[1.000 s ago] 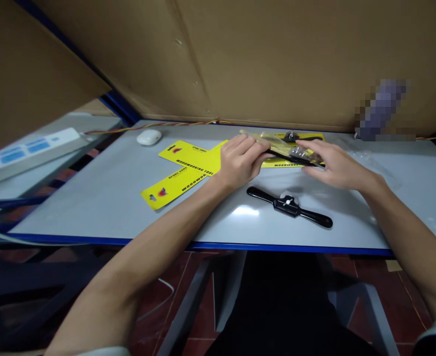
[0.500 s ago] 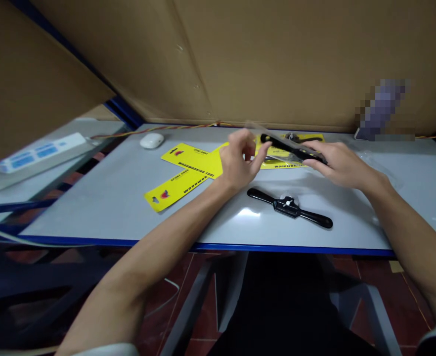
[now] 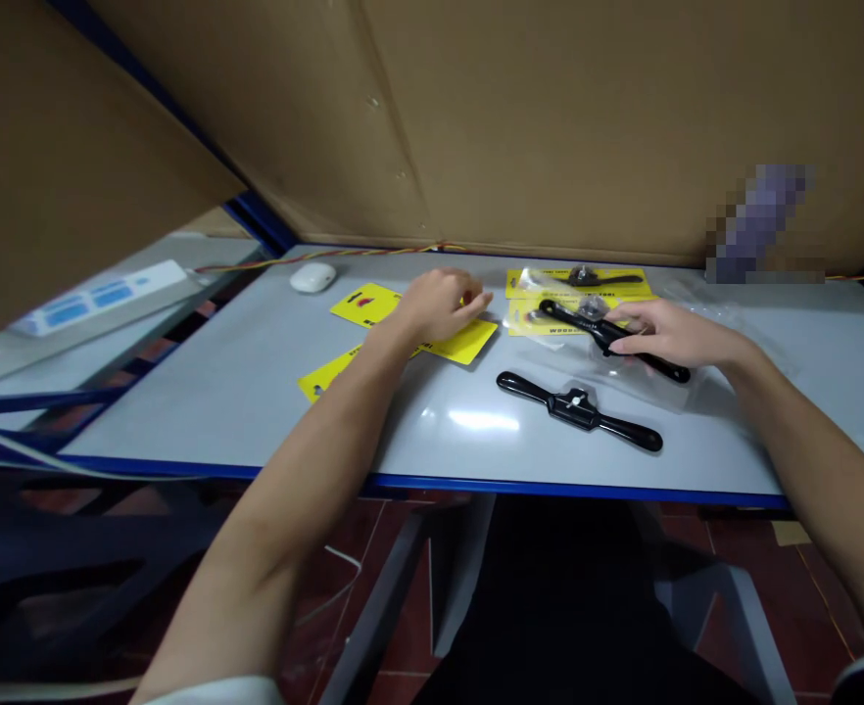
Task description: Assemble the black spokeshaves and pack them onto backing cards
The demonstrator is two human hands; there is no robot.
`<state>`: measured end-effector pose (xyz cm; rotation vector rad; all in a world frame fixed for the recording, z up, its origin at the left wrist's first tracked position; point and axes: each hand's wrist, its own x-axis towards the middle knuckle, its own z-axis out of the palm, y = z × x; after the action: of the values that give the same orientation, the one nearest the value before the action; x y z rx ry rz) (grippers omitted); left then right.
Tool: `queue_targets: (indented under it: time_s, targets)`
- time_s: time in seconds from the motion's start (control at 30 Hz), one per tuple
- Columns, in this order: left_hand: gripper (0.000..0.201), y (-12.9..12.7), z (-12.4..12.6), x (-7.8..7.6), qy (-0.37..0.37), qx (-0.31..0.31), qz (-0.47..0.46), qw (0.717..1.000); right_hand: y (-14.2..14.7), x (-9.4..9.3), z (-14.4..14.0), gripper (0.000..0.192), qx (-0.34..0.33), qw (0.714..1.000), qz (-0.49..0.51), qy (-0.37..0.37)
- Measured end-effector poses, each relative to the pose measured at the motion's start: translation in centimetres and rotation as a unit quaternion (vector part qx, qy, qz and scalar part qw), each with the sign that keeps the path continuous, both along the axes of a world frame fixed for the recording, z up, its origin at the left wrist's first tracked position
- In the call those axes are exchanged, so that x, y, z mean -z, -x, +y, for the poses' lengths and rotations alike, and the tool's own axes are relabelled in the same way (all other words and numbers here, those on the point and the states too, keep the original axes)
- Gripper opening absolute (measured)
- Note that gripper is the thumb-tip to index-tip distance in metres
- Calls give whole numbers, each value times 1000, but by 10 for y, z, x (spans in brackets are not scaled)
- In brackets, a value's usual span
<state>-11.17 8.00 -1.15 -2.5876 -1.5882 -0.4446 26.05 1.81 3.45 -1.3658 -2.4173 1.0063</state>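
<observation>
Right hand clamped on black spokeshave, long axis left-right, slightly diagonal. Left hand loosely curled over yellow card, holding nothing visible

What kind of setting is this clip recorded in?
Probably a small packing or assembly station: a grey table walled by cardboard sheets, with yellow product cards and black spokeshave tools laid out. The right hand holds one in clear plastic.

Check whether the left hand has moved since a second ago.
Yes. The left hand has gone left, away from the bagged tool that the right hand holds, and now rests on the yellow cards, nearer the white mouse.
</observation>
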Motion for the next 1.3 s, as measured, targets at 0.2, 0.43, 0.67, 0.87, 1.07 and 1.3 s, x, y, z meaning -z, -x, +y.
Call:
queue_targets:
  time_s: [0.2, 0.43, 0.67, 0.87, 1.07, 1.3]
  targets:
    - [45, -14, 7, 16, 26, -22, 14, 999, 5, 16, 6, 45, 10, 961, -144, -236]
    - [60, -13, 1, 2, -74, -131, -96, 984, -6, 13, 9, 50, -2, 950, -162, -268]
    - [54, -3, -4, -1, -147, -94, -159, 972, 0, 10, 0, 43, -28, 941, -155, -298]
    - [39, -8, -11, -4, -160, -21, -128, 978, 15, 22, -2, 42, 8, 945, -104, -310]
    - [24, -30, -23, -9, -198, 64, -110, 972, 21, 36, 4, 41, 71, 960, -20, -269]
    - [13, -50, -31, -6, -117, 145, -63, 980, 26, 41, 3, 44, 199, 938, 55, -279]
